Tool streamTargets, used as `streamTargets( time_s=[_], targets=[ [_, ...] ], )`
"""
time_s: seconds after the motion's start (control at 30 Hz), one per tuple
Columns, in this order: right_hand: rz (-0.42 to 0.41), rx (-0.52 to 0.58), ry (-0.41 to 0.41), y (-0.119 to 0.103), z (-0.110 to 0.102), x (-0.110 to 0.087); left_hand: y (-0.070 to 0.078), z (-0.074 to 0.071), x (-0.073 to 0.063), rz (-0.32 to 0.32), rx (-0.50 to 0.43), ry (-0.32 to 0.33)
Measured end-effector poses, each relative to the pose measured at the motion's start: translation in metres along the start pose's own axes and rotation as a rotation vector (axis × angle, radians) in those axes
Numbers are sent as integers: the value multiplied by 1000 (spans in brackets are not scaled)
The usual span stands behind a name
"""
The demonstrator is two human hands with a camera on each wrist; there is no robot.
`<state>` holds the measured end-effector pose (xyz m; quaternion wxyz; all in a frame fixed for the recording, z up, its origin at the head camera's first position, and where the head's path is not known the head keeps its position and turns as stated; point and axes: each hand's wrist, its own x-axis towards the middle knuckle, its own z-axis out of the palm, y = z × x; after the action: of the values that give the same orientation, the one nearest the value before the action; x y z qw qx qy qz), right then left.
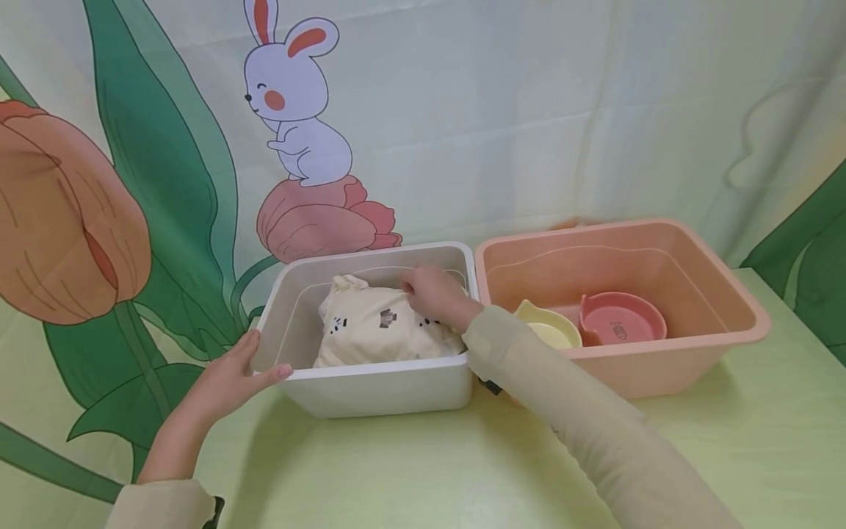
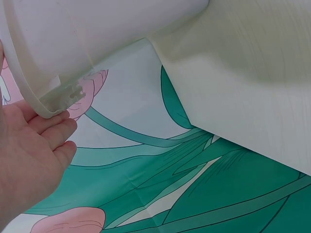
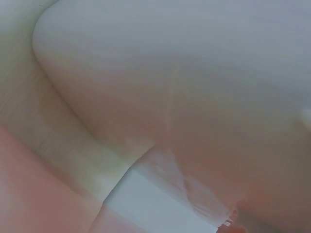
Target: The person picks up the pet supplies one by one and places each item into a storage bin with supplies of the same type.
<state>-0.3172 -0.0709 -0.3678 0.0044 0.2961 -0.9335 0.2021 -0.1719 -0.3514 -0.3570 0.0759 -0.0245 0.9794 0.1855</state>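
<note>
A cream cloth (image 1: pixel 370 327) printed with small animal faces lies bunched inside the white bin (image 1: pixel 390 371). My left hand (image 1: pixel 228 378) grips the bin's front left corner, thumb over the rim. From the left wrist view, the fingers of that left hand (image 2: pixel 39 150) curl beneath the rim. Reaching over the front wall, my right hand (image 1: pixel 439 294) is at the far right part of the cloth with its fingers curled down at it. Its fingertips are hidden; the right wrist view shows mostly the bin's outer wall (image 3: pixel 160 87).
Against the white bin's right side stands a pink bin (image 1: pixel 661 360). It holds a yellow dish (image 1: pixel 551 330) and a red dish (image 1: pixel 624 319), each with a pointed tip. Both bins stand on a pale green table (image 1: pixel 423 470), before a printed curtain (image 1: pixel 463 132).
</note>
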Motion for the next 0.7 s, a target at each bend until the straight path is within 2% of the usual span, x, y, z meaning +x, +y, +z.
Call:
streamTargets(
  time_s=[0.47, 0.7],
  targets=[
    [52, 117, -65, 0, 2, -1, 0, 1, 0, 1, -9, 3],
    [59, 121, -92, 1, 3, -1, 0, 0, -1, 1, -13, 4]
  ],
)
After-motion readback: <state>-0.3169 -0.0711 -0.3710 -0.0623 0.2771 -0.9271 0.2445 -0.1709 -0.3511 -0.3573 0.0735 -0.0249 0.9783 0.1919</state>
